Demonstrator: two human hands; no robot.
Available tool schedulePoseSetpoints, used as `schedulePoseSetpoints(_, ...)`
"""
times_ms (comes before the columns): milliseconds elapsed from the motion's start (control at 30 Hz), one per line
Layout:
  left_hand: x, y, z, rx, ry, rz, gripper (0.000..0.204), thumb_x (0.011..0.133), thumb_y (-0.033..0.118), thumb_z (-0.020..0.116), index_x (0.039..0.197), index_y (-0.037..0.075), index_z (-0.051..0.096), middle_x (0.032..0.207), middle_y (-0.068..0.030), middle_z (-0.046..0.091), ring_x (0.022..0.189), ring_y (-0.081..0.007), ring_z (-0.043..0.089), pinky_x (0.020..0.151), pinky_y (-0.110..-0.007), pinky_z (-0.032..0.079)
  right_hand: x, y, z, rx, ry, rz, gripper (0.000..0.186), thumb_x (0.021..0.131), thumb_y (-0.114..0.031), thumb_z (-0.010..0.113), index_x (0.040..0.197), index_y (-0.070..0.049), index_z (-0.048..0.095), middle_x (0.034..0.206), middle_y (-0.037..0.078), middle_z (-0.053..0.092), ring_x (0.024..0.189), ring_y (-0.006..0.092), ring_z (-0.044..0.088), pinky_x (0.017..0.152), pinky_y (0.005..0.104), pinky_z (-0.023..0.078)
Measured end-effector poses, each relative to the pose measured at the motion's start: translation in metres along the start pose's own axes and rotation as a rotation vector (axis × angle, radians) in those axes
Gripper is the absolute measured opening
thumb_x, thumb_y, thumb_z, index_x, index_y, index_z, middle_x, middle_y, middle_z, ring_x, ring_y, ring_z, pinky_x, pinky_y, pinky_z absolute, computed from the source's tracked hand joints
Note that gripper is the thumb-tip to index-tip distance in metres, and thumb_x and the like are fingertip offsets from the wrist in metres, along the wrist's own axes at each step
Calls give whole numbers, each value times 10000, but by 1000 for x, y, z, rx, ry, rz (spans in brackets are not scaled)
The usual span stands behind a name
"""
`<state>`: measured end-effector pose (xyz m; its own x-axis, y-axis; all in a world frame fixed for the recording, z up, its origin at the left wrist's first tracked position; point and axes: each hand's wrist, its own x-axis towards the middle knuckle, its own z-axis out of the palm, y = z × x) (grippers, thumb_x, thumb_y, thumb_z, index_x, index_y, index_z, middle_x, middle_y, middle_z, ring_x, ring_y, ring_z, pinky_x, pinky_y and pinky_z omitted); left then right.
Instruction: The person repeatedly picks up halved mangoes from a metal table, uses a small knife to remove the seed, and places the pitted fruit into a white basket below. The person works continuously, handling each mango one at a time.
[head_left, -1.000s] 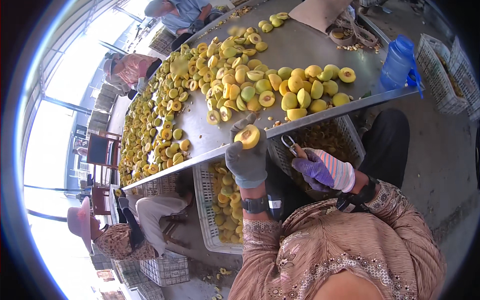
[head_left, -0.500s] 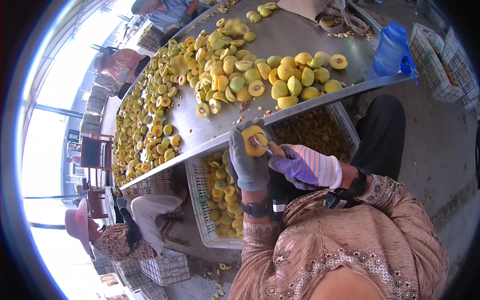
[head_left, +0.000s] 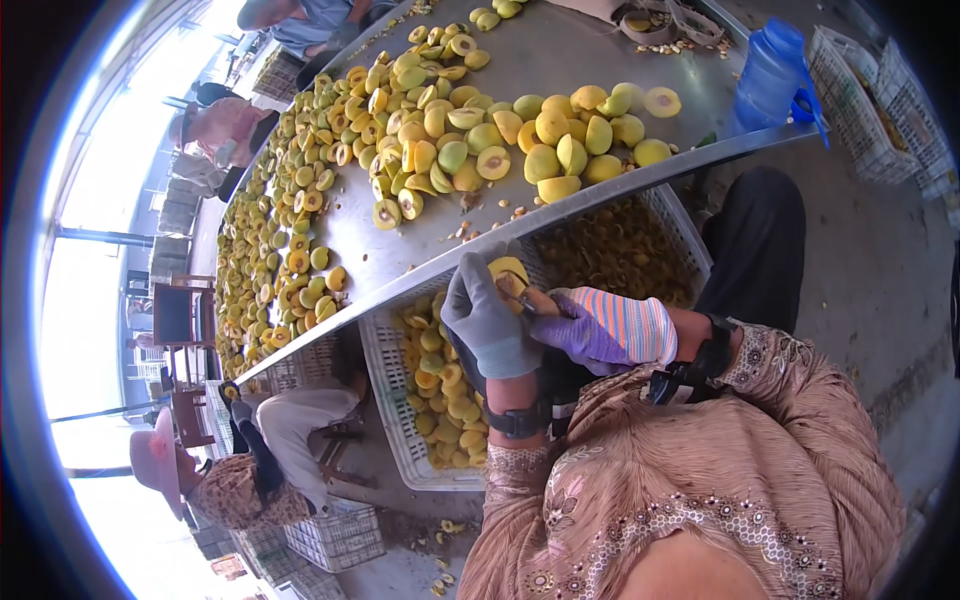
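In front of the table's near edge, my gloved left hand, in grey, is closed around a yellow peach half. My right hand wears a purple glove with a striped cuff and grips a pitting tool by its wooden handle. The tool's metal end is against the cut face of the peach half, mostly hidden by fruit and fingers. Both hands are close together, over the gap between two crates. Many halved peaches lie heaped on the metal table beyond them.
Below the table edge stand a white crate of peach halves and another crate with brownish scraps. A blue plastic jug stands at the table's right corner. Other people sit along the left, one in a pink hat. More crates stand right.
My left hand has turned the peach half, so its cut face shows less. The tool's looped metal tip has gone deeper against the fruit. The whole view has shifted slightly.
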<state>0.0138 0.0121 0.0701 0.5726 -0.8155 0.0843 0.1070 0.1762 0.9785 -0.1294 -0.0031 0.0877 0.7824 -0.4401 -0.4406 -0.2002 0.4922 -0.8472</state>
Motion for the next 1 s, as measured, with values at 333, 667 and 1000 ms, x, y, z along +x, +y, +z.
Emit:
schedulePoseSetpoints(333,9,0,4,-21,-36,-39,530,1008,449,469,1088,-49,630,976,-162,688,894,-225,658,792,-321,542,-4,10,-4,99,-24,-75,256,980,-352,523,991,-98,560,560,-44,459,409,73,395,367,251,287)
schedulePoseSetpoints(667,1,-3,2,-509,-181,-104,296,994,211,425,1195,17,523,1222,-152,567,1093,-298,582,948,-423,488,-5,13,-1,187,110,-113,303,963,-340,537,1093,-66,536,556,-1,479,398,96,424,360,265,314)
schedulePoseSetpoints(1000,-12,0,15,-97,-59,-62,309,1048,349,396,1133,71,504,1060,-101,612,945,-190,617,804,-308,521,-1,20,5,224,100,-314,356,986,-363,538,1139,-43,569,731,18,586,602,96,522,536,256,431)
